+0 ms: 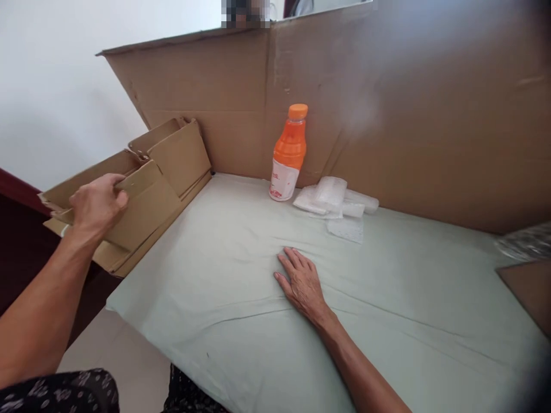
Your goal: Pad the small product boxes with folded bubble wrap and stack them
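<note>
Right hand [302, 282] lies flat, fingers spread, on the sheet [224, 321]; at 9 o'clock, left hand [97, 206] pinches the top flat carton [146, 198], judged mid-pickup, needing a lift clear of the stack.

Matt brown cardboard makes up the flattened boxes [163, 172] at 9 o'clock and the creased backing sheet [387, 115]. The bottle [289, 154] at 12 o'clock is glossy plastic. Pale cloth [224, 275], smooth with soft wrinkles, covers the table.
</note>
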The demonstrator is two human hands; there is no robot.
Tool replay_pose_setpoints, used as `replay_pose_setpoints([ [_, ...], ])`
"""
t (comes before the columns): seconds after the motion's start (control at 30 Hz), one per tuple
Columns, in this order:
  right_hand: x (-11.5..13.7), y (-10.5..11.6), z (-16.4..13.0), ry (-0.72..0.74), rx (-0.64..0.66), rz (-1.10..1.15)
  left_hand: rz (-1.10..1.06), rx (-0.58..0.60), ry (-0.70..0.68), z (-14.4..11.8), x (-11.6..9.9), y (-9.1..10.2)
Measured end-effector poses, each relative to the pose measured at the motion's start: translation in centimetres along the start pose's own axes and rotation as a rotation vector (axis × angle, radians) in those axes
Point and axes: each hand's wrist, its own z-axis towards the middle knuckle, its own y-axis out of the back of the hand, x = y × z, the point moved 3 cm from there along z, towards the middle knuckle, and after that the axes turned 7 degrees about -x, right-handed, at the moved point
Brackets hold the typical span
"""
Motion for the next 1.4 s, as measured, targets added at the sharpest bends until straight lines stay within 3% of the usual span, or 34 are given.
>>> replay_pose_setpoints([
  [0.1, 0.3, 0.5, 0.2, -0.015, 0.032, 0.015, -0.184, -0.118, -0.152, -3.8, -0.5, 1.8],
  [0.17, 0.3, 0.5, 0.2, -0.025, 0.041, 0.034, -0.326, -0.131, -0.292, -7.0, -1.9, 3.4],
  [0.3, -0.6, 0.2, 0.5, -0.085, -0.054, 0.229, -0.593, -0.020, -0.629, -13.9, -7.6, 6.0],
  [0.37, -1.5, 0.5, 0.3, -0.147, -0.140, 0.391, -0.656, 0.103, -0.744, -16.8, -10.3, 6.9],
  [0.43, -2.4, 1.6, -0.6, -0.213, -0.209, 0.472, -0.719, 0.108, -0.862, -19.1, -11.6, 8.1],
  [0.5, -3.1, 3.5, -2.5, -0.291, -0.255, 0.494, -0.786, 0.007, -0.872, -20.6, -10.9, 8.9],
  [0.57, -3.3, 5.5, -5.1, -0.390, -0.258, 0.539, -0.845, -0.124, -0.687, -21.4, -8.5, 8.6],
  [0.63, -2.6, 6.9, -7.8, -0.453, -0.182, 0.604, -0.899, -0.162, -0.349, -22.2, -5.4, 6.7],
  [0.67, -1.9, 7.3, -9.0, -0.457, -0.123, 0.633, -0.926, -0.116, -0.168, -22.7, -3.9, 5.2],
  [0.77, 0.9, 7.1, -11.0, -0.391, -0.004, 0.683, -0.994, 0.254, 0.242, -24.6, -1.8, 0.0],
  [0.83, 2.8, 6.5, -11.2, -0.328, 0.021, 0.668, -1.020, 0.527, 0.362, -25.8, -2.4, -2.6],
  [0.9, 4.0, 5.9, -10.6, -0.295, 0.023, 0.648, -1.031, 0.660, 0.383, -26.0, -3.9, -4.0],
  [1.03, 3.2, 5.6, -8.3, -0.350, -0.046, 0.604, -1.066, 0.650, 0.330, -23.7, -8.4, -5.7],
  [1.13, 0.8, 5.6, -5.2, -0.385, -0.092, 0.602, -1.113, 0.620, 0.250, -20.6, -12.4, -7.8],
  [1.27, -3.1, 4.8, 0.1, -0.397, -0.130, 0.679, -1.225, 0.492, 0.184, -16.4, -17.5, -11.6],
  [1.4, -6.7, 3.4, 3.0, -0.382, -0.146, 0.720, -1.295, 0.392, 0.185, -14.3, -21.0, -15.2],
])
